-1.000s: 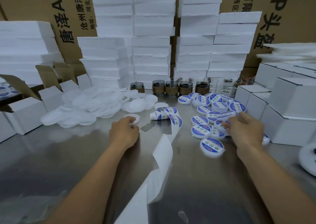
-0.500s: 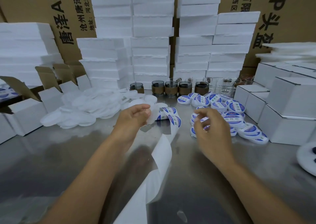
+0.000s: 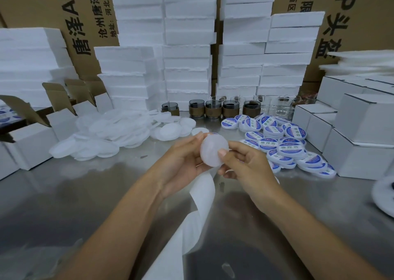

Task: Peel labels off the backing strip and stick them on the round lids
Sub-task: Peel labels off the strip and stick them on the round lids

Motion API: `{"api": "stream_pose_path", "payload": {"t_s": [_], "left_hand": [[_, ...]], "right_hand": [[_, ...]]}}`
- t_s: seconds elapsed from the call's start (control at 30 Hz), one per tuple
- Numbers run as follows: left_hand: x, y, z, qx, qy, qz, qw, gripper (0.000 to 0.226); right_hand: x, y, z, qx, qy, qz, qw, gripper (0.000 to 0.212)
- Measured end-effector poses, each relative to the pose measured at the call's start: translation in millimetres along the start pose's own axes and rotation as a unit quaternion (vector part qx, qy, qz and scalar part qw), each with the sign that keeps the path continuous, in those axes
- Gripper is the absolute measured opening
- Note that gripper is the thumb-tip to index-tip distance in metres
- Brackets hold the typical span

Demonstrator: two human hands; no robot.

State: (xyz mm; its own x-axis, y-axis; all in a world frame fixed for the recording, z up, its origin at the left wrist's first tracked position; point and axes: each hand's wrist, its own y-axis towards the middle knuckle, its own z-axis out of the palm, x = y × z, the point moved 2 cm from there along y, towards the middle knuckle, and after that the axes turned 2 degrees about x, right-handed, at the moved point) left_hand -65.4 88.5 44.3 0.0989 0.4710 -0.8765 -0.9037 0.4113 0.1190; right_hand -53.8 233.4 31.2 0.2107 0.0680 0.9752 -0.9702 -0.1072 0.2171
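Since half a second ago, left hand [image 3: 183, 160] and right hand [image 3: 250, 168] have been brought together above the steel table [image 3: 64, 205]. Plain lids [image 3: 102, 134] are heaped at far left. A blank round lid [image 3: 213, 149] is gripped at its left edge by the left fingers and pinched at its right edge by the right thumb and fingers. Underneath, the backing strip [image 3: 189, 226] is draped; labelled lids [image 3: 283, 145] are piled right.

L hand [image 3: 181, 162] + R hand [image 3: 249, 164] hold lid [image 3: 213, 149] | label maybe behind
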Motion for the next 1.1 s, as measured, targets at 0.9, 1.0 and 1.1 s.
{"api": "stream_pose_path", "payload": {"t_s": [0.9, 1.0, 1.1], "left_hand": [[19.2, 14.0, -19.2, -0.225, 0.031, 0.022, 0.974, 0.016], [20.8, 17.8, -19.0, -0.217, 0.013, 0.016, 0.976, 0.016], [21.5, 20.3, -19.1, -0.229, 0.019, 0.020, 0.973, 0.016]], "right_hand": [[-19.2, 4.7, -1.3, 0.072, -0.564, -0.092, 0.818, 0.054], [-18.3, 3.6, 0.1, 0.083, -0.546, -0.103, 0.827, 0.051], [-17.0, 3.3, 0.5, 0.072, -0.530, -0.113, 0.837, 0.049]]}}
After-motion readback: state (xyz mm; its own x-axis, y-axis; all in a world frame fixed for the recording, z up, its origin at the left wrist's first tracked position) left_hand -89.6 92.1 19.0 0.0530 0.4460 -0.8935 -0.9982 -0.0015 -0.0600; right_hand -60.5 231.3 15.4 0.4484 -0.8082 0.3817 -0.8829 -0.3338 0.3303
